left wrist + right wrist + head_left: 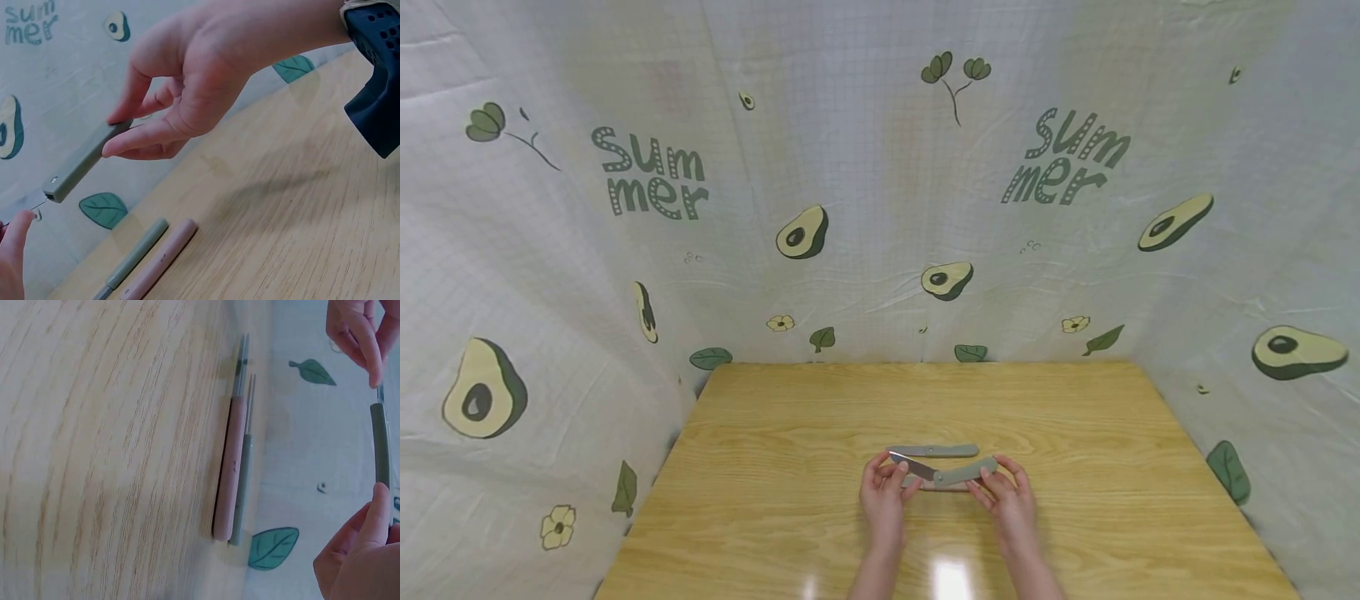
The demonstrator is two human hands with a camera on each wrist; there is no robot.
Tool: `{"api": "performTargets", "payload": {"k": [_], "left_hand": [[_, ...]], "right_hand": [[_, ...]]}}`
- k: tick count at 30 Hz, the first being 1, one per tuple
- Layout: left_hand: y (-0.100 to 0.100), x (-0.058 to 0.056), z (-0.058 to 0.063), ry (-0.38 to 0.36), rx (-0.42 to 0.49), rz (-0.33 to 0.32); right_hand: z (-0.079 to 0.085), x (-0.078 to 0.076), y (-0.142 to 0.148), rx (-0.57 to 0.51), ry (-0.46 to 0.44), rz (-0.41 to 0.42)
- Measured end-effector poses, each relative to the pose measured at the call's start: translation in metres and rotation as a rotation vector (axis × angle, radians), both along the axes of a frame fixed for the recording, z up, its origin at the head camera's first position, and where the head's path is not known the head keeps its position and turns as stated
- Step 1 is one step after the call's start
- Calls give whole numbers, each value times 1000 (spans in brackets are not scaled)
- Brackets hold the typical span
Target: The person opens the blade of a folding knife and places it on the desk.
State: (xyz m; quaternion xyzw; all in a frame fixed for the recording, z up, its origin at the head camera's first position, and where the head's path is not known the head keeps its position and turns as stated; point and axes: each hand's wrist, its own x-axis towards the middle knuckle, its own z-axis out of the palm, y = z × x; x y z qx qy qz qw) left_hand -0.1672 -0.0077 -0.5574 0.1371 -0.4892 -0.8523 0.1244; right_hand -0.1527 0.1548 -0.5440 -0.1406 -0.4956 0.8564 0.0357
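Between both hands, above the table, is a folding knife (964, 473) with a sage-green handle and its metal blade swung out at an angle. My left hand (883, 493) pinches the blade near its tip. The handle's far end is gripped by my right hand (1013, 498), thumb in front. In the right wrist view the left hand (357, 331) holds the blade above the green handle (380, 447). Beyond the hands lies a second green-handled piece (953, 451) with a narrow metal part. A pink-handled one (230, 469) lies parallel to it, partly hidden by the held knife in the head view.
The wooden table (775, 492) stretches out around the hands. White curtains (865, 167) printed with avocados and leaves hang behind it and along both sides. A dark strap (375, 69) is on the right wrist.
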Motion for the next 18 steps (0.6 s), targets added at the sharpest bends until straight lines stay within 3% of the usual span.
{"api": "performTargets", "payload": {"k": [18], "left_hand": [[12, 4, 4, 15, 42, 167]], "right_hand": [[1, 3, -13, -119, -6, -92]]}}
